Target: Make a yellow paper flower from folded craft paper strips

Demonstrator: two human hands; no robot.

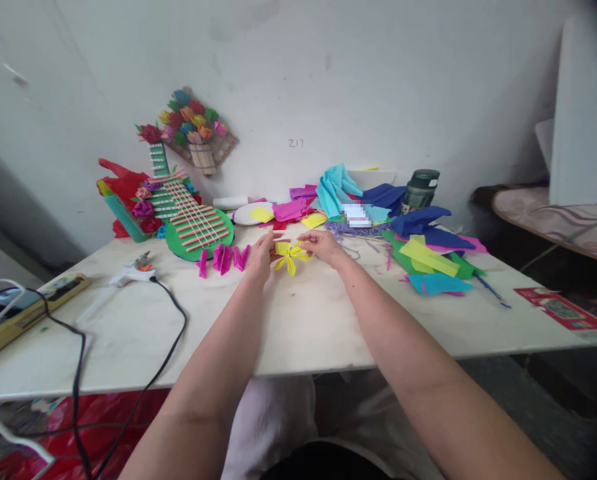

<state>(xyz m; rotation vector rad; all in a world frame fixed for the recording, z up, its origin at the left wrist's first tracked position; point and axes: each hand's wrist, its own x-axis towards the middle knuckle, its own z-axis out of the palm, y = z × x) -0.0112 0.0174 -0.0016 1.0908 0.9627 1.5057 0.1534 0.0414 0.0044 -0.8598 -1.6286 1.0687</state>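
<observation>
A yellow paper flower point(290, 256) with several pointed petals is held between my two hands, just above the white table point(308, 327). My left hand point(263, 253) closes on its left side. From the right, my right hand point(323, 245) pinches the edge of a petal. Left of my left hand stand several folded magenta paper pieces point(222, 259). Behind them lies a green guitar-shaped craft point(198, 230) with pink sticks and strings across it.
A white glue gun point(131, 272) with a black cord and a power strip point(38, 310) lie at left. Coloured crepe paper point(428, 257) is piled at right, near a dark bottle point(421, 190). A stick-and-flower bouquet craft point(198, 127) leans on the wall.
</observation>
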